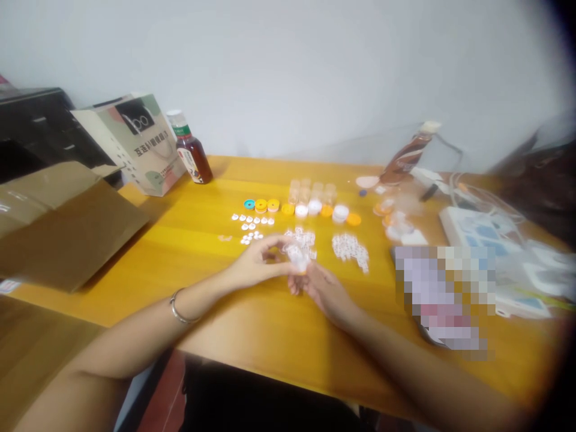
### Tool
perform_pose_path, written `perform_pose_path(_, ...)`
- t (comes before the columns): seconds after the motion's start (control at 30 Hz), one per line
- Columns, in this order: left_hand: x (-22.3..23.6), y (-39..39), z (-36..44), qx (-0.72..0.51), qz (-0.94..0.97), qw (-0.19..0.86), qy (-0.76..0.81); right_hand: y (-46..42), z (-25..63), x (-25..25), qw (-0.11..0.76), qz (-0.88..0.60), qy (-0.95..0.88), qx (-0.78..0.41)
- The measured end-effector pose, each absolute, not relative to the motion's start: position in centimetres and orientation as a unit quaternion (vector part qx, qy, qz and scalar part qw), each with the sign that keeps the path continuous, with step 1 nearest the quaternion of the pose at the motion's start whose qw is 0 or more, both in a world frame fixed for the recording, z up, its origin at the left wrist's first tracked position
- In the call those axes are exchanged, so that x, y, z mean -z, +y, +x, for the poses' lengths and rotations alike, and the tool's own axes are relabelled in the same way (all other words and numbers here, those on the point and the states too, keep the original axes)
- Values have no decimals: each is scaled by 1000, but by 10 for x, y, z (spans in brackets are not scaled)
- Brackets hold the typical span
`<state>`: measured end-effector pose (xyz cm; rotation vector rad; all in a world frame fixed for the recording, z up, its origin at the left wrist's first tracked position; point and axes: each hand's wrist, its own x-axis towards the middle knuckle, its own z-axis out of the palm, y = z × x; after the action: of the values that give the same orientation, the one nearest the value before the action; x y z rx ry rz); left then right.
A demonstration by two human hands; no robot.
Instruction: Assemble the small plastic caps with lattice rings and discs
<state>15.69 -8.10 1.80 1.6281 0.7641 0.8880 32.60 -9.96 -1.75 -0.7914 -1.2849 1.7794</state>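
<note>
Above the table's front part, my left hand (265,259) grips a small clear plastic jar (297,257) between thumb and fingers. My right hand (324,291) holds the same jar from below, where an orange edge shows; blur hides its exact shape. Just behind the hands lies a pile of small white pieces (300,237), partly covered. To the right is another pile of white pieces (350,249). Small white round pieces (254,220) sit in rows to the left. Farther back stand clear jars (310,191) and a row of yellow, white and blue lids (273,206).
A cardboard box (67,222), a paper bag (150,144) and a dark red bottle (193,150) stand at left. On the right are a tilted brown bottle (407,153), a pixelated flat object (436,300), a white power strip (477,234) and cables. The wooden table (252,336) ends near my body.
</note>
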Motion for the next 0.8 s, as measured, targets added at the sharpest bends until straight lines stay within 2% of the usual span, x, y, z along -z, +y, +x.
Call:
perform_pose_path(0.13, -19, -83, 159, -342, 701, 545, 309, -101, 324, 20, 391, -315, -515, -694)
perform_pose_path(0.27, -17, -84, 161, -391, 736, 443, 331, -103, 320, 14, 399, -293, -464, -734)
perform_pose_path(0.37, -13, -82, 161, -397, 753, 408, 329, -104, 320, 7, 361, -262, -419, -790)
perform_pose_path(0.67, -14, -84, 163, -406, 756, 401, 321, -105, 327, -4, 252, -191, -359, -878)
perform_pose_path(0.8, -15, -85, 162, -401, 768, 382, 322, -106, 327, -4, 241, -179, -342, -890)
